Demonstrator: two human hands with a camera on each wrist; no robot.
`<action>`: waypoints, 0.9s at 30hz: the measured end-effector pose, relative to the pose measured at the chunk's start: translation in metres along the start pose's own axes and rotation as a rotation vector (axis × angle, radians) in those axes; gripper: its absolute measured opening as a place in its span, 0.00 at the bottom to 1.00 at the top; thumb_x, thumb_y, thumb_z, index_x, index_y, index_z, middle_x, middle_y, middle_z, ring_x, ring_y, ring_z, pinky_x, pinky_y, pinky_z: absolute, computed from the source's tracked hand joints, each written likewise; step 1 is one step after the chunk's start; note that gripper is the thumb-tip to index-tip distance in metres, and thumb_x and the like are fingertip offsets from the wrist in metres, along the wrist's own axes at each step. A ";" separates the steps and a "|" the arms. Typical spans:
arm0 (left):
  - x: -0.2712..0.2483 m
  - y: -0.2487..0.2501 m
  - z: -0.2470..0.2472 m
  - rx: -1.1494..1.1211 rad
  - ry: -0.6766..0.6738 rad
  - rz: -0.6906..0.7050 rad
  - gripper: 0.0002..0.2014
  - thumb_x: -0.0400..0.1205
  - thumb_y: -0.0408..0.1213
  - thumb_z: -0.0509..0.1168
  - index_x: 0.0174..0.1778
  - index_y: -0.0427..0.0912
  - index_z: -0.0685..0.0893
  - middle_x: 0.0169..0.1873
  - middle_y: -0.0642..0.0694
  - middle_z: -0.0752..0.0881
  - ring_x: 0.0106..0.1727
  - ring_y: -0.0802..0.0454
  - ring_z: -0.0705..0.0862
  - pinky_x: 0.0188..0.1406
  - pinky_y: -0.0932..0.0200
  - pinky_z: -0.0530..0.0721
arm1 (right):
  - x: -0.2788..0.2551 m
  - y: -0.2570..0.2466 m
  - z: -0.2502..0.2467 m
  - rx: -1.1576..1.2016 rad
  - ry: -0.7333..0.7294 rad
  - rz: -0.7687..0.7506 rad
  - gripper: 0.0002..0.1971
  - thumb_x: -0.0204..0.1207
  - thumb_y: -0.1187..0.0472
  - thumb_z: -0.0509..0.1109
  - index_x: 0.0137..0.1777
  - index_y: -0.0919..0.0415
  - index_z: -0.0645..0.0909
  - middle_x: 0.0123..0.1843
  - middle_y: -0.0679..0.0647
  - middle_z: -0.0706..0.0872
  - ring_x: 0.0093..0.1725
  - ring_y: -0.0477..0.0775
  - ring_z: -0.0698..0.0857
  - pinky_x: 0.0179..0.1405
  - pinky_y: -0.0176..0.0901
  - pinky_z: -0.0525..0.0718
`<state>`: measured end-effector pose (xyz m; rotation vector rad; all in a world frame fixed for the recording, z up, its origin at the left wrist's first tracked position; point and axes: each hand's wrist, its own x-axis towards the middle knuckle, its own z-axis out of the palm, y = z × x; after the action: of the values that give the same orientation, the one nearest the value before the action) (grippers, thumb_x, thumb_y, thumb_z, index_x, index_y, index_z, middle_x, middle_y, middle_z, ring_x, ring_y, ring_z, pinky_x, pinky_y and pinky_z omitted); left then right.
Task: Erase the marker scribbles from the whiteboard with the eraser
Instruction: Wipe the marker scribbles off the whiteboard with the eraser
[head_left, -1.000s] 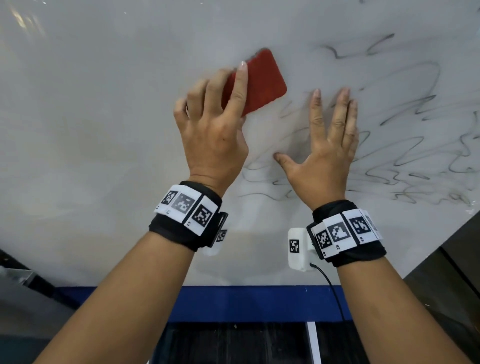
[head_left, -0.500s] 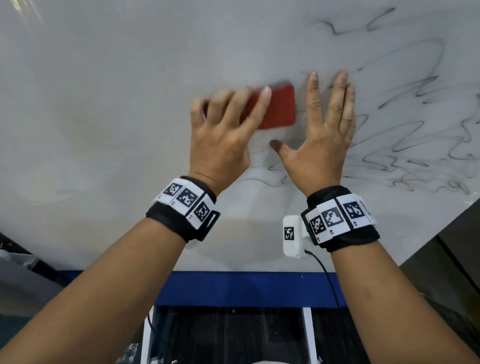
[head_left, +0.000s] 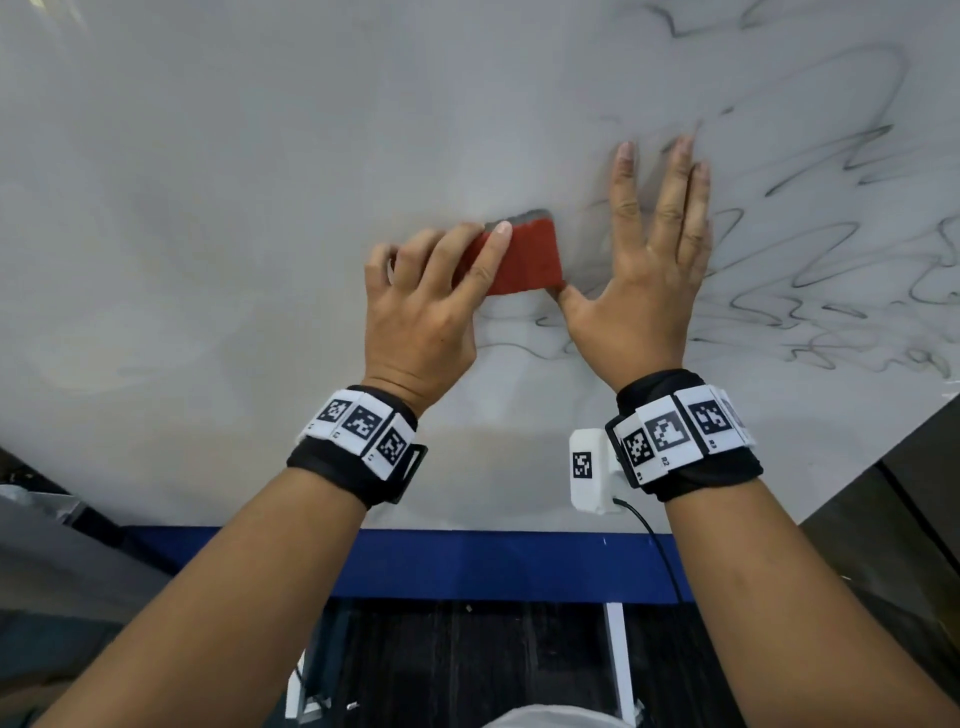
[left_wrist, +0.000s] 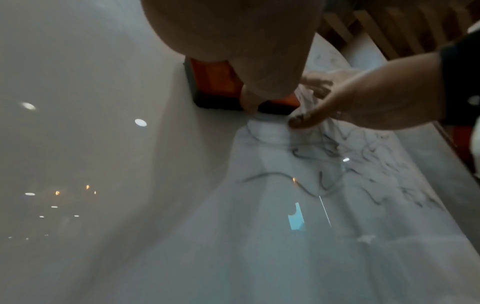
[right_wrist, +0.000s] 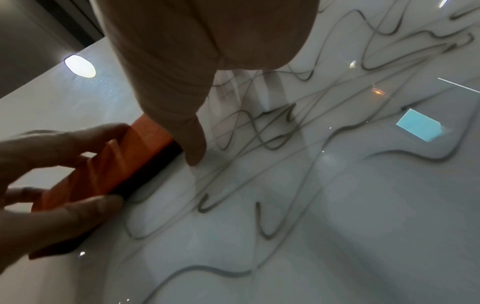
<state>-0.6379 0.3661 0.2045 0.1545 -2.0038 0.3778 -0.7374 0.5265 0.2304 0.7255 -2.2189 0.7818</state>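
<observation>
A red eraser (head_left: 527, 257) with a dark felt base lies flat on the whiteboard (head_left: 234, 171); my left hand (head_left: 431, 291) grips it, fingers curled over its top and thumb at its near edge. The eraser (left_wrist: 215, 82) and its dark underside (right_wrist: 145, 174) show in both wrist views. My right hand (head_left: 649, 254) lies flat on the board just right of the eraser, fingers straight and spread, thumb tip (right_wrist: 194, 156) touching the eraser's corner. Black marker scribbles (head_left: 810, 270) cover the board's right part and run under the right hand; scribbles (right_wrist: 272, 133) fill the right wrist view.
The board's left half (head_left: 156, 260) shows only faint grey smears. A blue frame strip (head_left: 493, 566) runs along the board's lower edge, with dark floor below. A cable (head_left: 649, 535) hangs from the right wrist camera. A dark panel (head_left: 893, 509) borders the board at lower right.
The left hand has swept the eraser down and to the right, from the upper middle to beside the right thumb. The right hand has stayed flat on the board.
</observation>
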 end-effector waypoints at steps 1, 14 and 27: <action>0.003 -0.003 -0.001 0.011 0.022 -0.042 0.33 0.74 0.31 0.70 0.78 0.47 0.77 0.67 0.45 0.83 0.64 0.44 0.73 0.59 0.42 0.73 | -0.002 0.001 0.000 -0.006 -0.011 -0.003 0.57 0.64 0.46 0.81 0.88 0.48 0.49 0.89 0.61 0.47 0.87 0.63 0.45 0.84 0.64 0.52; -0.041 0.004 0.006 0.007 -0.034 -0.126 0.34 0.74 0.31 0.71 0.79 0.48 0.75 0.66 0.44 0.80 0.63 0.42 0.73 0.62 0.42 0.71 | -0.009 -0.001 0.002 0.086 0.016 0.029 0.47 0.67 0.69 0.64 0.88 0.48 0.54 0.89 0.60 0.49 0.87 0.62 0.46 0.85 0.62 0.50; -0.051 0.004 0.015 0.012 -0.084 0.038 0.32 0.78 0.32 0.68 0.79 0.55 0.74 0.64 0.45 0.81 0.62 0.43 0.75 0.61 0.41 0.73 | -0.012 -0.002 0.008 0.105 0.067 0.042 0.45 0.67 0.68 0.64 0.87 0.50 0.57 0.88 0.62 0.52 0.87 0.63 0.49 0.85 0.63 0.51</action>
<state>-0.6290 0.3625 0.1518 0.1425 -2.0900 0.4135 -0.7319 0.5222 0.2175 0.6939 -2.1518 0.9363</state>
